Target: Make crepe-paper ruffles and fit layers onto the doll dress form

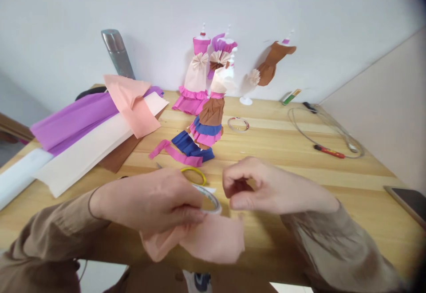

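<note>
My left hand (pixel 156 199) is closed, its thumb and fingers pinching a piece of peach crepe paper (pixel 216 239) that hangs toward the table's front edge. My right hand (pixel 253 186) hovers just to the right, fingers curled toward the thumb; whatever may be between them is hidden. A roll of tape (pixel 215 204) shows partly behind my left hand. Beyond it are the yellow handles of scissors (pixel 195 174), partly covered. Farther back stands a small dress form (pixel 213 115) in a brown, blue and pink paper dress, with blue paper (pixel 186 144) and a pink strip (pixel 173 153) by its base.
Several other dressed forms, including a pink and cream one (pixel 198 77) and a brown one (pixel 271 64), stand by the wall. Crepe sheets (pixel 86 151) and a flask (pixel 118 53) are at left. A bracelet-like ring (pixel 238 124), a cable tool (pixel 329 152) and a phone (pixel 409 202) lie rightward.
</note>
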`<state>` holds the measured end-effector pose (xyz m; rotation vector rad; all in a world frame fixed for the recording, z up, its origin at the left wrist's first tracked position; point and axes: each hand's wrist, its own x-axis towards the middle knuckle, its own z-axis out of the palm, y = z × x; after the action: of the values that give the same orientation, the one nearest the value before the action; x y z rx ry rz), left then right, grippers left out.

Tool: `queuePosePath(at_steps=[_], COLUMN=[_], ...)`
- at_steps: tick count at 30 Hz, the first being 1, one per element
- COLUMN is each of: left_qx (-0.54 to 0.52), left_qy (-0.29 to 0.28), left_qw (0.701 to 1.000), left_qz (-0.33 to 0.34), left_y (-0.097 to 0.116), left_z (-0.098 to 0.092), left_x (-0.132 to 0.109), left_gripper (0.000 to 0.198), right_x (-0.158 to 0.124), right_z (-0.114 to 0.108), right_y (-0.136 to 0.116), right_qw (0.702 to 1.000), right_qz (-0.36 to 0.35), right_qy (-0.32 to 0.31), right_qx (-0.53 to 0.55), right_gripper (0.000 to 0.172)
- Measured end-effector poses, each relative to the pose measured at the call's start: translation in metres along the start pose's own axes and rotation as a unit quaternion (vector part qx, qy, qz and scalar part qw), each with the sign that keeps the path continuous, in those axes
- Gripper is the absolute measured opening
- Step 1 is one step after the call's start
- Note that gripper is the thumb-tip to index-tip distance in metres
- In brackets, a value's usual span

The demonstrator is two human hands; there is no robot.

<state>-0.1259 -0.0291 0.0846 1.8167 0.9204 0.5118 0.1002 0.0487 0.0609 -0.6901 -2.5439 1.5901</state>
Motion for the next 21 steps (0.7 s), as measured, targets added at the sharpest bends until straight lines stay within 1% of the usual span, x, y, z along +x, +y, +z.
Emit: queuePosePath(at_steps=[1, 2, 3, 4, 5, 6, 7, 9, 11, 14, 18, 19, 21], left_qx=[0.035, 0.070, 0.110, 0.135, 0.154, 0.168, 0.177, 0.187, 0.192, 0.202, 0.200, 0.198, 0.202], left_qy=[-0.051, -0.083, -0.123, -0.127, -0.129, -0.133, -0.137, -0.153, -0.167, -0.171, -0.163, -0.163, -0.154], left_qw=[0.998, 0.993, 0.984, 0.980, 0.977, 0.974, 0.972, 0.969, 0.966, 0.964, 0.965, 0.965, 0.965], left_qz=[0.023, 0.042, 0.060, 0.069, 0.071, 0.070, 0.070, 0.058, 0.040, 0.031, 0.046, 0.049, 0.060], left_y=[0.001, 0.001, 0.001, 0.001, 0.000, 0.000, -0.001, -0.003, -0.004, -0.004, -0.007, -0.008, -0.009], left_z=[0.000, -0.001, -0.001, -0.001, -0.002, -0.002, -0.002, -0.002, -0.003, -0.003, -0.003, -0.003, -0.003], left_x=[-0.001, -0.003, -0.004, -0.004, -0.005, -0.006, -0.006, -0.007, -0.007, -0.007, -0.005, -0.004, -0.004], left_gripper=[0.024, 0.023, 0.024, 0.023, 0.022, 0.021, 0.020, 0.018, 0.016, 0.017, 0.020, 0.020, 0.019], right_x=[0.005, 0.011, 0.018, 0.025, 0.033, 0.040, 0.047, 0.059, 0.066, 0.073, 0.078, 0.080, 0.084], right_z=[-0.003, -0.005, -0.006, -0.005, -0.003, 0.000, 0.004, 0.010, 0.014, 0.013, 0.011, 0.011, 0.010], right_y=[0.008, 0.017, 0.028, 0.040, 0.051, 0.061, 0.071, 0.086, 0.096, 0.104, 0.109, 0.110, 0.111], right_qw=[1.000, 0.999, 0.994, 0.984, 0.973, 0.963, 0.952, 0.930, 0.911, 0.902, 0.897, 0.896, 0.895], right_qz=[-0.003, 0.007, 0.002, -0.008, -0.033, -0.054, -0.058, -0.031, -0.001, 0.012, -0.003, -0.003, 0.004], right_qy=[-0.002, 0.022, 0.063, 0.097, 0.118, 0.123, 0.136, 0.151, 0.154, 0.162, 0.192, 0.198, 0.203], right_qx=[-0.013, -0.042, -0.093, -0.149, -0.197, -0.235, -0.267, -0.334, -0.381, -0.399, -0.398, -0.398, -0.397], right_gripper=[0.026, 0.026, 0.021, 0.016, 0.019, 0.024, 0.031, 0.042, 0.044, 0.046, 0.060, 0.061, 0.057])
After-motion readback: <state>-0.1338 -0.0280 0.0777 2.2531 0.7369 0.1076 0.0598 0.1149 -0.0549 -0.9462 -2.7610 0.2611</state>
